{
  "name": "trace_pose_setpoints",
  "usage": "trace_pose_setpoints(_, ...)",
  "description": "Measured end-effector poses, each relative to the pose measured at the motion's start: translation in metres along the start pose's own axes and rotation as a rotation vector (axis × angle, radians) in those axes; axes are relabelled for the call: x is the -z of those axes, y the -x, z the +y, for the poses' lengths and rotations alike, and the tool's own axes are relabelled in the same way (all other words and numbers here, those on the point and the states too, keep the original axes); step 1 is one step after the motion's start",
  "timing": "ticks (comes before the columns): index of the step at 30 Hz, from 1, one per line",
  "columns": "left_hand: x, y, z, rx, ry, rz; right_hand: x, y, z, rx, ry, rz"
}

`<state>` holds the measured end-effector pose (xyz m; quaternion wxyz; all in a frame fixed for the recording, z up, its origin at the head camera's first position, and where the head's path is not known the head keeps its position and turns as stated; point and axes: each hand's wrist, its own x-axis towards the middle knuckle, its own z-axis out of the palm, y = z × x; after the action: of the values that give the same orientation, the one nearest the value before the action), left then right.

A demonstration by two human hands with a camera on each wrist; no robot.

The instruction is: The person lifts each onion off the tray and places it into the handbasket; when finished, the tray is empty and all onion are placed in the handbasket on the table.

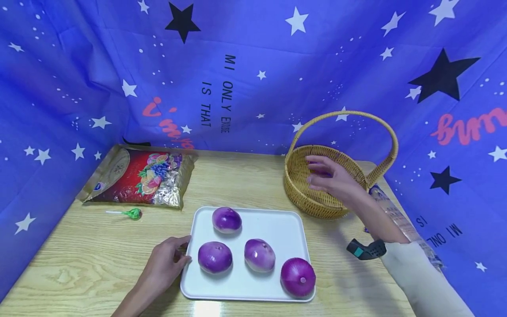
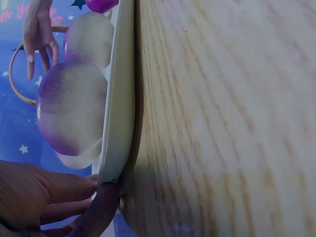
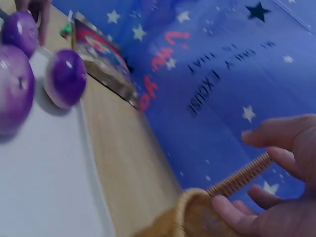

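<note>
My left hand [image 1: 164, 264] grips the left rim of a white tray [image 1: 273, 224], with thumb and fingers at its edge in the left wrist view. Several purple onions lie on the tray: one at the back [image 1: 227, 220], one at the left [image 1: 215, 257], one near the middle [image 1: 259, 255] and a darker one [image 1: 298, 277] at the front right corner. Over a wicker basket [image 1: 301, 200], my right hand [image 1: 332, 178] hovers with loosely bent, parted fingers and nothing in them. Something purple [image 1: 324, 174] shows behind those fingers, mostly hidden, seemingly inside the basket.
The basket's tall arched handle [image 1: 344, 113] rises over its opening. A red and gold candy bag [image 1: 138, 178] lies at the back left, a green lollipop [image 1: 134, 214] in front of it. Another package [image 1: 386, 202] sits at the right, partly behind my arm. Blue starry cloth [image 1: 253, 39] surrounds the table.
</note>
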<state>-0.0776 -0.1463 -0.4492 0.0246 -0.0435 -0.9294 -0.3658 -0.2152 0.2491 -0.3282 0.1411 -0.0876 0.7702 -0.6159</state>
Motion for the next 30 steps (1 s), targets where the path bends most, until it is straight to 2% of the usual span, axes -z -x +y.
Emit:
trace_pose_setpoints(2, 0.000, 0.000, 0.000, 0.003, -0.002, -0.003, -0.009, 0.002, 0.003, 0.023, -0.005, -0.077)
trace_pose_setpoints(15, 0.000, 0.000, 0.000, 0.012, -0.002, -0.008, -0.066, 0.010, 0.045, 0.032, 0.191, -0.471)
trace_pose_setpoints(21, 0.000, -0.001, 0.001, 0.012, -0.002, -0.009, -0.089, 0.011, 0.060, 0.034, 0.283, -0.561)
trace_pose_setpoints(24, 0.000, -0.001, 0.001, 0.016, 0.000, -0.013, -0.097, 0.012, 0.067, 0.012, 0.284, -0.584)
trace_pose_setpoints(30, 0.000, -0.001, 0.001, 0.019, -0.012, -0.011, -0.109, 0.011, 0.074, 0.034, 0.283, -0.679)
